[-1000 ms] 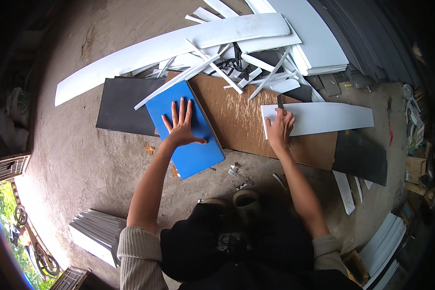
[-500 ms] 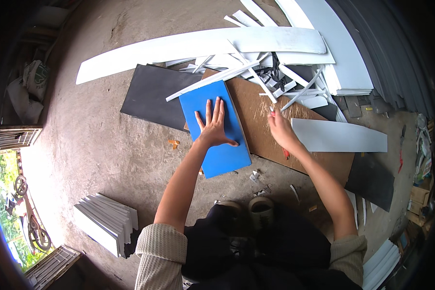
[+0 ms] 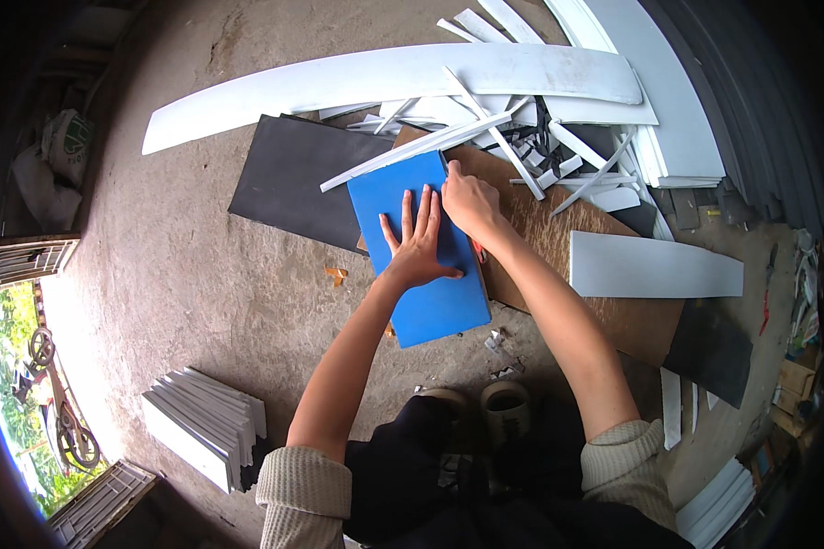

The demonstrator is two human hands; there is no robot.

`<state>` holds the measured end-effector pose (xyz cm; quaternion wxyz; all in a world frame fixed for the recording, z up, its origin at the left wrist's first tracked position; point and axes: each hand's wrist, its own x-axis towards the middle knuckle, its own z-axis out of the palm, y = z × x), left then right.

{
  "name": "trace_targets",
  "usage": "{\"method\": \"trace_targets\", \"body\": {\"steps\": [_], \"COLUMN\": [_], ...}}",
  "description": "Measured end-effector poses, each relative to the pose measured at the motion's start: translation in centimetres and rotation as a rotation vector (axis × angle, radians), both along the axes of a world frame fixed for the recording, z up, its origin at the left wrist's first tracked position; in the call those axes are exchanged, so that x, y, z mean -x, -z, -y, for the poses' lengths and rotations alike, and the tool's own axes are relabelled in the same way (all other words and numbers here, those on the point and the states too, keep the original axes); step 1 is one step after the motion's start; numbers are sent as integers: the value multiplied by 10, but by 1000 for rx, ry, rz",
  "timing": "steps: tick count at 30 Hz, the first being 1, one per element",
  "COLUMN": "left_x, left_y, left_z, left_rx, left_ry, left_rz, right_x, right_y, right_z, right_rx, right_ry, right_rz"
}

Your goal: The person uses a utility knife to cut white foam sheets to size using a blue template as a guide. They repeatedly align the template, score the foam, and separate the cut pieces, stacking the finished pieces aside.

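Note:
A blue rectangular board point(image 3: 439, 306) lies on top of a brown wooden board point(image 3: 558, 215) and the edge of a dark grey sheet point(image 3: 293, 174). My left hand point(image 3: 418, 249) is flat on the blue board, fingers spread. At the blue board's upper right edge, my right hand point(image 3: 471, 201) is closed around a slim red-handled cutter point(image 3: 480, 252). Only the red end of the cutter shows below the fist; its blade end is hidden by the fingers. A thin white strip point(image 3: 403, 152) lies along the top of the blue board.
White offcuts and strips point(image 3: 558, 169) lie heaped beyond the boards, under a long white panel point(image 3: 384, 80). A white piece point(image 3: 655, 265) rests on the brown board's right. Stacked white sheets point(image 3: 201, 416) stand at the lower left. Another red-handled tool point(image 3: 767, 293) lies far right.
My right hand has moved left with the cutter, from above the brown board to the blue board's upper right edge. My left hand stays pressed on the blue board.

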<state>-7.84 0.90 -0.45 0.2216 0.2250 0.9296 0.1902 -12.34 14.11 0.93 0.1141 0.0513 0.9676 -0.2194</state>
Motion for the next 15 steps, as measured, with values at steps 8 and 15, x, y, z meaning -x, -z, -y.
{"method": "trace_targets", "body": {"steps": [8, 15], "left_x": [0, -2], "left_y": [1, 3], "left_z": [-3, -2], "left_rx": [14, 27], "left_ry": [0, -20], "left_rz": [-14, -22], "right_x": [22, -17], "right_y": [-2, -27], "right_z": [-4, -4], "right_rx": [95, 119], "right_ry": [53, 80], "right_rz": [176, 538]}}
